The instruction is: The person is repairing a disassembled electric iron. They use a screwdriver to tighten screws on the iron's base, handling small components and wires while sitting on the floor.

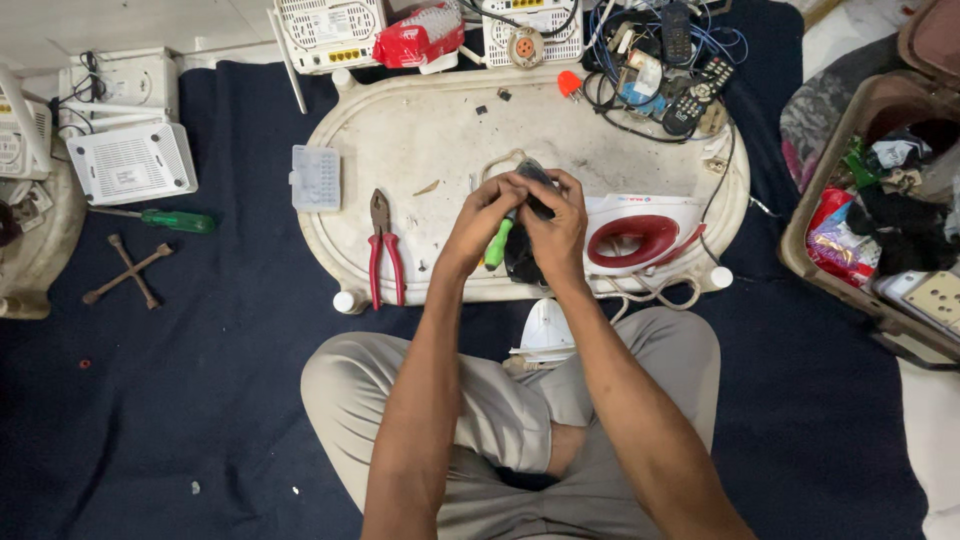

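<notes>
I sit cross-legged at the white oval surface [400, 120]; my left hand [480, 222] grips a green-handled screwdriver [498, 245], my right hand [552, 225] clasps a small black part [535, 178] over its near edge; I judge I'm working a screw, needing steady pressure; red pliers [385, 250] left of it, routers [330, 30] beyond, dark blue floor cloth [200, 400] around.

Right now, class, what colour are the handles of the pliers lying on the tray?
Red, seen in the head view: the pliers lie on the white tray.

Evenly and brightly lit from above, with soft, short shadows. Mild glare on the white floor tiles [120, 25] far left. Sharp at centre; slight wide-angle stretching toward the edges.
</notes>
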